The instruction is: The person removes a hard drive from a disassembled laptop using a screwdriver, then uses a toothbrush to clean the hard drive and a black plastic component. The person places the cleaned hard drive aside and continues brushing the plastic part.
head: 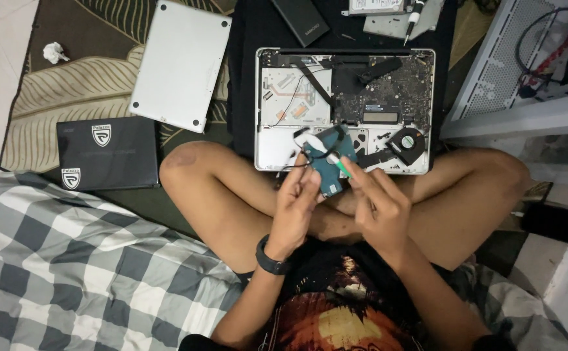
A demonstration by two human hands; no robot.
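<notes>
Opened silver laptop chassis [277, 146] lay on black cloth, its silver bottom cover [180, 62] already off, aside. Left hand [295, 208] fingers clamped blue-green hard drive [333, 170] above lap. Right hand [378, 205] pinched green-tipped tool [339, 166] against drive; cable still attached.

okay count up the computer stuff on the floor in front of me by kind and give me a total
Opened laptop: 1
Silver bottom cover: 1
Closed black laptop: 1
Hard drive held in both hands: 1
Black slim drive: 1
Total: 5
</notes>
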